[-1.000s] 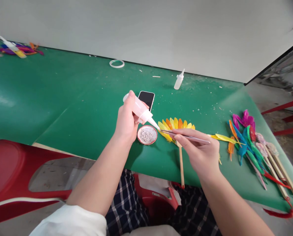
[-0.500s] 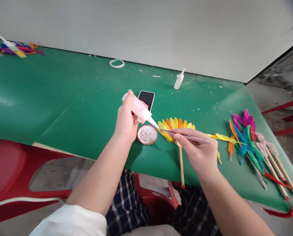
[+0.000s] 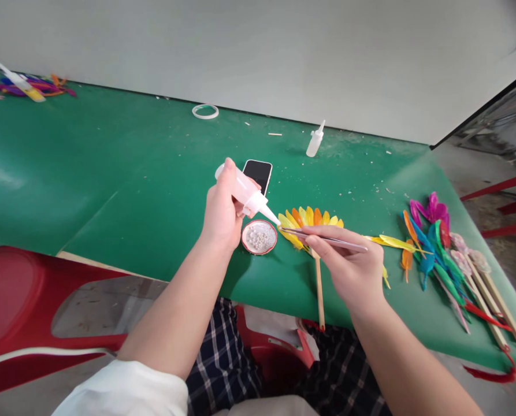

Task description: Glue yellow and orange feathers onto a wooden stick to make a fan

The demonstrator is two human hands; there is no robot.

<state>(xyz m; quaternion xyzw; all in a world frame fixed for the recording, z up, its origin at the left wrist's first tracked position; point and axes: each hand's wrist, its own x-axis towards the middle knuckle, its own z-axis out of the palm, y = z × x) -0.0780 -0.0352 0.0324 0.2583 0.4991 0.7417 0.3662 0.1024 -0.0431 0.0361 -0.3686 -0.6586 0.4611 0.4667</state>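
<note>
My left hand [image 3: 222, 214] is closed around a white glue bottle [image 3: 244, 189], tilted so its nozzle points down to the right. The nozzle tip meets the tips of the tweezers [image 3: 333, 240], which my right hand [image 3: 356, 263] grips. Something tiny and pale sits at those tips, perhaps a bead; it is too small to be sure. Below the tweezers lies a fan of yellow and orange feathers [image 3: 317, 217] on a wooden handle [image 3: 319, 292]. A small red-rimmed dish [image 3: 244, 242] of white beads stands under the bottle, left of the fan.
Behind the bottle lies a phone [image 3: 263, 171]. A second glue bottle [image 3: 315, 143] and a tape ring [image 3: 205, 112] are near the wall. Coloured feathers [image 3: 431, 248] and several wooden-handled pieces [image 3: 485, 289] cover the right side; another bottle [image 3: 21, 82] rests on feathers at far left.
</note>
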